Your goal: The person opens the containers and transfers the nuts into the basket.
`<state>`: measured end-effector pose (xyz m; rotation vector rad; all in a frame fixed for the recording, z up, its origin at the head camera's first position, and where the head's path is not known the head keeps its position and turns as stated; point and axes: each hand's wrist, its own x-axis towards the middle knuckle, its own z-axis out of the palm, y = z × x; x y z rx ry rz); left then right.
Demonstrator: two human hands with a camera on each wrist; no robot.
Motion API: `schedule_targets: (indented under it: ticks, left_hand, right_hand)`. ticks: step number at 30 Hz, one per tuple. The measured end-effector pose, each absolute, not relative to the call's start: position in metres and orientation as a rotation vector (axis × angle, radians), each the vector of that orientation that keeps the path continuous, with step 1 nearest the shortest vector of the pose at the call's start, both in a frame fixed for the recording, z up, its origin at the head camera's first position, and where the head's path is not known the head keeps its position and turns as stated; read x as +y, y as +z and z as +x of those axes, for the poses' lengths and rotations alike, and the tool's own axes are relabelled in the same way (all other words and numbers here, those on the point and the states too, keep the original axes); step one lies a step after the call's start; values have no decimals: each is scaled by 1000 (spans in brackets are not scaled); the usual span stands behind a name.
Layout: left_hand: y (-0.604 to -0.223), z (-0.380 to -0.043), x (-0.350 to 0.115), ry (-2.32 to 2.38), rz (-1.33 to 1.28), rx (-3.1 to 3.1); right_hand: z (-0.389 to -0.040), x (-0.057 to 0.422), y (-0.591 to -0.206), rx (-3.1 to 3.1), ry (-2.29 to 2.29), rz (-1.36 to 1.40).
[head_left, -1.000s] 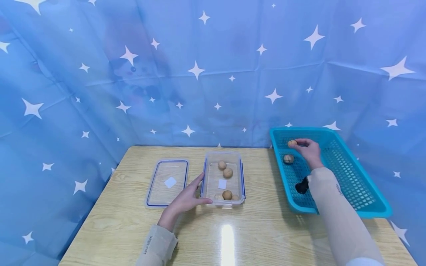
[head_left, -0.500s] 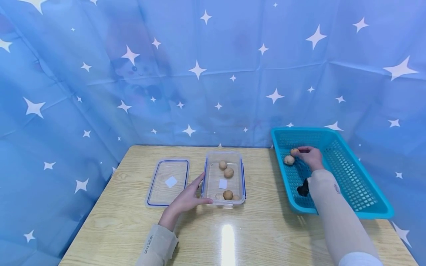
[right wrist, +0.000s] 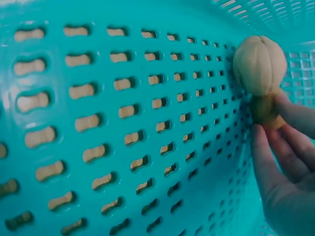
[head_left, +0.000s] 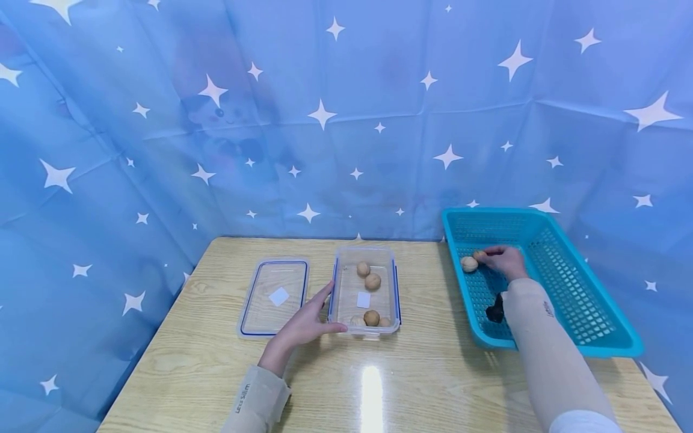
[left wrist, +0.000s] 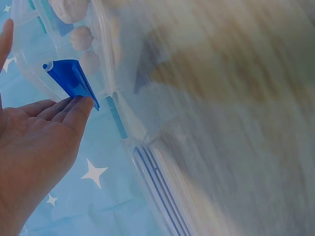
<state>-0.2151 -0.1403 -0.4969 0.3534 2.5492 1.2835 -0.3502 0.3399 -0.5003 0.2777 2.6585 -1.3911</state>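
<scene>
My right hand (head_left: 507, 262) is down inside the turquoise basket (head_left: 587, 282), pinching a brown walnut (right wrist: 266, 112) between thumb and fingertips. A second, paler walnut (right wrist: 260, 64) lies against it on the basket floor. On the table, my left hand (head_left: 304, 323) rests along the left side of a clear plastic food container (head_left: 346, 300), fingers straight and thumb by its front corner. In the left wrist view those fingertips touch a blue locking flap (left wrist: 74, 78). Several walnuts, one of them a brown walnut (head_left: 371, 317) at the front, are inside the container with a white square.
The container's clear lid (head_left: 271, 322), with a blue seal, lies flat left of the container. A black object (head_left: 495, 310) shows by my right wrist over the basket. A blue star-patterned curtain (head_left: 346, 120) hangs behind the wooden table (head_left: 325, 385).
My right hand has lowered its walnut to the basket floor beside the other walnut, which has shifted slightly. The left hand stays on the container.
</scene>
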Motion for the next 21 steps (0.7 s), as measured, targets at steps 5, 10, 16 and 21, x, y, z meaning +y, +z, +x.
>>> schedule_targets:
  ticks: [5, 10, 16, 21]
  left_hand:
    - [-498, -215, -140, 1283, 366, 2551]
    - [-499, -215, -140, 1287, 365, 2549]
    - [-500, -215, -140, 1290, 359, 2547]
    - [-500, -216, -140, 1289, 357, 2550]
  right_hand:
    - [-354, 342, -500, 2611, -1385, 336]
    - [-354, 343, -499, 2602, -1386, 330]
    - [-353, 345, -498, 2582, -1429, 325]
    - [-350, 343, -492, 2570, -1485, 367]
